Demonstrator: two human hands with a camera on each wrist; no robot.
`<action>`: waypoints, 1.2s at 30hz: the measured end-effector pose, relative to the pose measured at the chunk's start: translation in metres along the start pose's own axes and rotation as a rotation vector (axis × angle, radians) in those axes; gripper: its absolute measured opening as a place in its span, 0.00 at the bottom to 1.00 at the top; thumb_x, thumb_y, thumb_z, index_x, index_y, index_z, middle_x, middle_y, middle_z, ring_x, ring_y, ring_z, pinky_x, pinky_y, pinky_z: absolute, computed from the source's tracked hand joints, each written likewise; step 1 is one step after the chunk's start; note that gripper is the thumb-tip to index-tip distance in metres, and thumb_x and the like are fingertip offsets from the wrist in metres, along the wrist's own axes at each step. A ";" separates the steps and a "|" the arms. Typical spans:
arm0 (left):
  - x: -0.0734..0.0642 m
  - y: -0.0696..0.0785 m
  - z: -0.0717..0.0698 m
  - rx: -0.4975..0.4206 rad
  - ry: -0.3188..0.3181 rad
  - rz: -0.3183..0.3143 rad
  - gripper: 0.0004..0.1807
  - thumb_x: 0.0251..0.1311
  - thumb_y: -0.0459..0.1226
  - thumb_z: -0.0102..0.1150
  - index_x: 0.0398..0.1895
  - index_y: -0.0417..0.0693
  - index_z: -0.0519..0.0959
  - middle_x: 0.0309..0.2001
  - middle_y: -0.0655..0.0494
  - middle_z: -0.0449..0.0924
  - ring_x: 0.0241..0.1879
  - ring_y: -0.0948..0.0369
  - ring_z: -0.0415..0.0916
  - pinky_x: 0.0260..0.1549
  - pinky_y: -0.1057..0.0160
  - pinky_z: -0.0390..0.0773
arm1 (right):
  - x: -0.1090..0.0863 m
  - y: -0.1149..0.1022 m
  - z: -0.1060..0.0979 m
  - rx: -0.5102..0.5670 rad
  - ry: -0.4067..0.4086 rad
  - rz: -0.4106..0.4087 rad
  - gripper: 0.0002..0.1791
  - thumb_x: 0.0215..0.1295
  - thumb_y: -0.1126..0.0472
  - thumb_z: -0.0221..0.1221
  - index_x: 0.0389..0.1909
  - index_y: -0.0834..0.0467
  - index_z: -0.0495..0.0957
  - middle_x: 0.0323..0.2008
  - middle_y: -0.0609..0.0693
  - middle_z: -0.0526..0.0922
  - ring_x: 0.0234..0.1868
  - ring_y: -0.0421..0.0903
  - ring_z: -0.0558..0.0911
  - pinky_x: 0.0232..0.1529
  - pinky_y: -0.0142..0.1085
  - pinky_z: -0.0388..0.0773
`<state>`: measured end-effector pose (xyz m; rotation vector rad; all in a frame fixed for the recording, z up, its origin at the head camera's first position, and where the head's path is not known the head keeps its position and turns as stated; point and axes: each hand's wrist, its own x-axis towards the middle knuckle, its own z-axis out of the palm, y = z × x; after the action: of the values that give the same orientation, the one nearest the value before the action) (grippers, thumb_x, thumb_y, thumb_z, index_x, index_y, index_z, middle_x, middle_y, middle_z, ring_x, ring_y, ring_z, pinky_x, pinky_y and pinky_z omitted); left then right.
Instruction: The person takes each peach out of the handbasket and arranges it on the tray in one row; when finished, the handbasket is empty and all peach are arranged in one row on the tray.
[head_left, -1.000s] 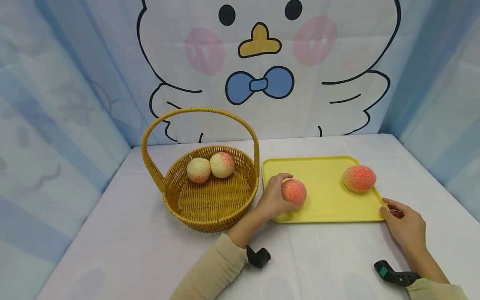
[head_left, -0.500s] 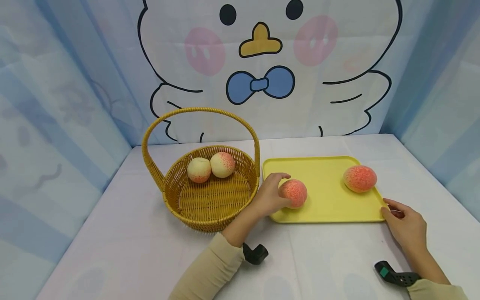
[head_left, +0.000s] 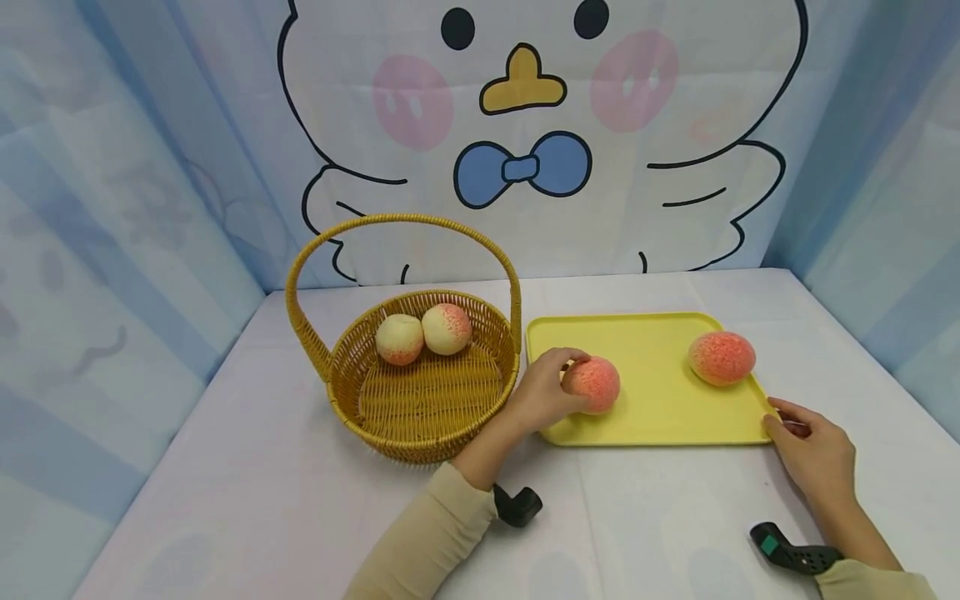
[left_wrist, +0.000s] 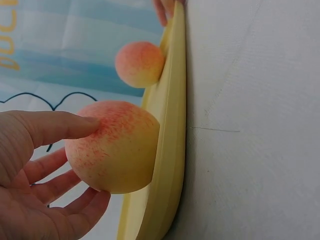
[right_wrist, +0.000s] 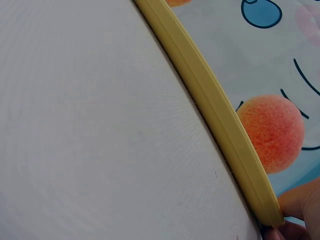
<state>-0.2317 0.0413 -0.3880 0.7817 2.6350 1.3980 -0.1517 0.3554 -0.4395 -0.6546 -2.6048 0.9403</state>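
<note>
Your left hand (head_left: 546, 390) has a peach (head_left: 596, 385) in its grasp, the thumb and fingers curved around it and parted only by its width. From the left wrist view, your thumb lies along the upper side of the fruit and a fingertip touches its underside, with the other fingers reaching behind it. The peach is at the left end of the yellow tray (head_left: 652, 408); you cannot tell from these views whether it is lifted or resting there.

Your right hand (head_left: 816, 450) pinches the tray's near right corner, thumb on the rim and fingers partly hidden below. A second peach (head_left: 722, 358), redder, lies on the tray toward its right end, well apart from the one you hold.

Just left of the tray stands a wicker basket (head_left: 423, 452) with its tall handle upright. In the back of it sit a left pale peach (head_left: 400, 340) and a right pale peach (head_left: 447, 328), side by side. Your left wrist passes close by the basket's near right side. Everything stands on a white tablecloth (head_left: 645, 517), and behind it hangs a cartoon curtain (head_left: 622, 225) with a blue bow tie (head_left: 522, 169).
</note>
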 end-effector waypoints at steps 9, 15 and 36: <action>0.012 0.001 0.011 -0.037 0.032 -0.023 0.27 0.43 0.31 0.70 0.51 0.47 0.75 0.48 0.57 0.72 0.46 0.60 0.69 0.43 0.67 0.69 | -0.002 0.000 0.001 0.011 0.002 0.007 0.23 0.64 0.58 0.52 0.56 0.67 0.71 0.46 0.67 0.75 0.39 0.53 0.72 0.27 0.27 0.64; 0.021 0.006 0.020 -0.019 0.045 -0.013 0.27 0.43 0.31 0.70 0.50 0.46 0.75 0.48 0.56 0.72 0.43 0.61 0.68 0.41 0.69 0.69 | -0.001 0.000 0.000 0.018 0.000 -0.005 0.23 0.64 0.59 0.52 0.56 0.68 0.70 0.46 0.68 0.74 0.39 0.54 0.72 0.25 0.25 0.64; 0.046 0.025 0.050 0.033 0.067 -0.053 0.26 0.41 0.32 0.71 0.49 0.47 0.76 0.45 0.58 0.72 0.44 0.65 0.70 0.42 0.71 0.69 | -0.001 0.001 -0.001 0.010 0.016 -0.038 0.22 0.64 0.59 0.51 0.54 0.68 0.72 0.44 0.67 0.76 0.34 0.44 0.70 0.27 0.28 0.64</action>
<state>-0.2478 0.1123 -0.3891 0.6751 2.7139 1.3949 -0.1502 0.3557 -0.4396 -0.6047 -2.5877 0.9328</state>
